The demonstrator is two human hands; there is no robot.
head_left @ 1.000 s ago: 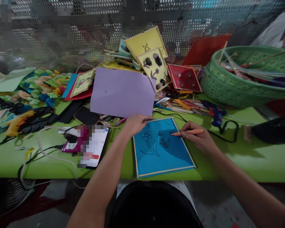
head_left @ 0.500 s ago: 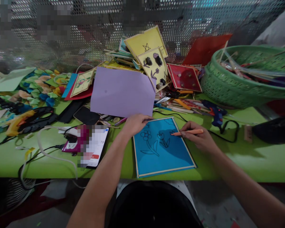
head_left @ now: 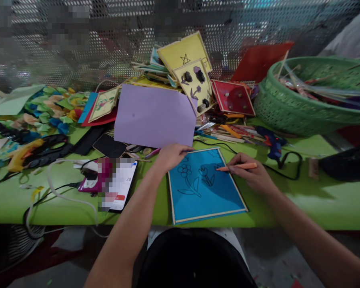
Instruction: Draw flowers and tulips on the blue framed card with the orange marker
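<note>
Two hands on blue card (head_left: pixel 204 188), right hand (head_left: pixel 253 176) gripping pen (head_left: pixel 236 167)

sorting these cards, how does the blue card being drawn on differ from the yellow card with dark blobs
The blue card lies flat on the table; the yellow card leans tilted on a pile. The blue card has only line drawings; the yellow card also carries dark raised pieces. Both show flower drawings and pale borders.

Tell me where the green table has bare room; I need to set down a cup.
The green table is bare right of the blue card, behind the right hand, up to the black cord. A smaller patch lies between the phone and the card, crossed by the left forearm. Behind, cards, the basket and the tools crowd it.
</note>
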